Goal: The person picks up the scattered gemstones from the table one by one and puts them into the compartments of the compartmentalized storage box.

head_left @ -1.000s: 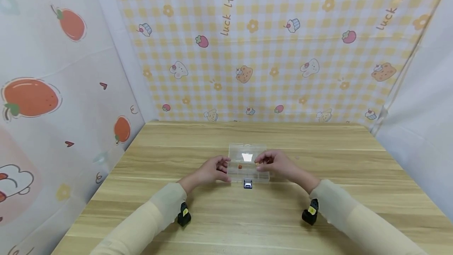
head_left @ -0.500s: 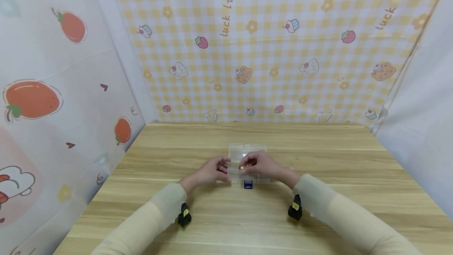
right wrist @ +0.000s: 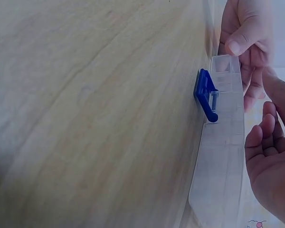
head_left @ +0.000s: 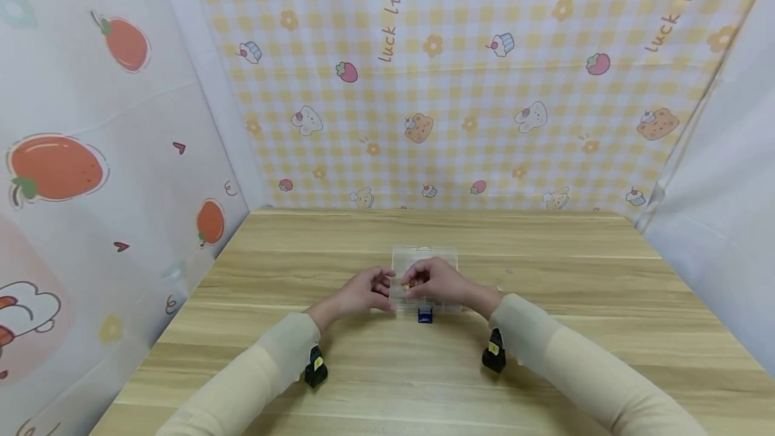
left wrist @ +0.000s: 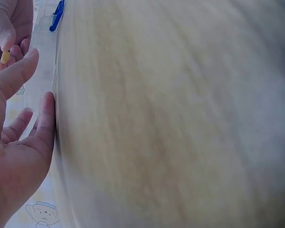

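A clear plastic compartment box [head_left: 397, 296] lies on the table with its lid [head_left: 402, 258] folded back and a blue latch [head_left: 425, 315] at the front. My left hand [head_left: 368, 289] grips the box's left end; in the right wrist view its thumb [right wrist: 240, 43] lies on the corner. Over the left compartments, my right hand [head_left: 438, 279] pinches a small yellow, oval, pill-like piece [left wrist: 5, 57] between thumb and fingertips. The right hand hides much of the box's inside in the head view.
Two small pale round pieces, one farther back [head_left: 508, 270] and one nearer [head_left: 499, 287], lie right of the box on the wooden table [head_left: 387, 375]. Patterned cloth [head_left: 472, 86] hangs behind the table's far edge, with more cloth on both sides.
My right hand has moved left from the box's right side to over its left compartments, carrying the yellow piece. An orange piece seen in a compartment earlier is now hidden. The left hand stays put.
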Available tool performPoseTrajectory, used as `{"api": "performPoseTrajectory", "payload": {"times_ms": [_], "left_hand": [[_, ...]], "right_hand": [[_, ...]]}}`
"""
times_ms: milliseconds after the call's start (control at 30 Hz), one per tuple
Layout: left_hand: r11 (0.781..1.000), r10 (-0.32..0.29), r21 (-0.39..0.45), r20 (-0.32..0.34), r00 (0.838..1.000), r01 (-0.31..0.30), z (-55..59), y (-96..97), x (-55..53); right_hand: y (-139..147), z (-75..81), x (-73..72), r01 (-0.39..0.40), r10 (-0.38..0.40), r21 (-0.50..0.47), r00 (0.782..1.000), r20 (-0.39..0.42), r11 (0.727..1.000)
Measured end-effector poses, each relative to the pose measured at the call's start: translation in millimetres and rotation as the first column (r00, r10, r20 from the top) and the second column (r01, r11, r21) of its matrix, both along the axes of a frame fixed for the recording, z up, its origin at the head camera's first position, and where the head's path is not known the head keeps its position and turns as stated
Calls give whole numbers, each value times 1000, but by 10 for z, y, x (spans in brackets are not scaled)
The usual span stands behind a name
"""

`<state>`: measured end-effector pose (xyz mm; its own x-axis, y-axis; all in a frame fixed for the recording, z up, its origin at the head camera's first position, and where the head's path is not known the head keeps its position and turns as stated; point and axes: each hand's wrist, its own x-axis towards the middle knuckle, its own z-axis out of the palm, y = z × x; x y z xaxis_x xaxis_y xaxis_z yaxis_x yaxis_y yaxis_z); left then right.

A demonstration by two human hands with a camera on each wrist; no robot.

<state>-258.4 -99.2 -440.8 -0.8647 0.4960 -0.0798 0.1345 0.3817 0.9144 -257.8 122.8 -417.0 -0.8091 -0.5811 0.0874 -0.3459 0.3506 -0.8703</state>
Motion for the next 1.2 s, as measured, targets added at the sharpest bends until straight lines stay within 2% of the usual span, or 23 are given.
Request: {"api": "performPoseTrajectory", "payload": {"times_ms": [500,767,900,1000,1133,1200], "left_hand": [[1000,4,-4,13,1000,-4,14,-2,-6],[1000,-3,-2,7,1000,3,11,-11,-9],[1000,-5,1,4,1000,5,-9,-14,-20],[1000,-6,4,3,1000,6,-18,-16,-24],[1000,-5,6,3,1000,5,-14,-15,-20],[1000,-3,4,3,1000,3,-12,-15,-17]], "right_hand": [[-55,-22,-42,-16,18,77,1000,-18,997],[-81,-22,-31,-36,40,80,998,-50,996],[-109,166,106,-49,54,76,997,-56,996],[-116,177,116,-49,54,82,997,-60,995],[-97,-25,-18,-36,41,81,997,-60,996],[-95,-38,-29,-31,36,83,998,-57,996]]}}
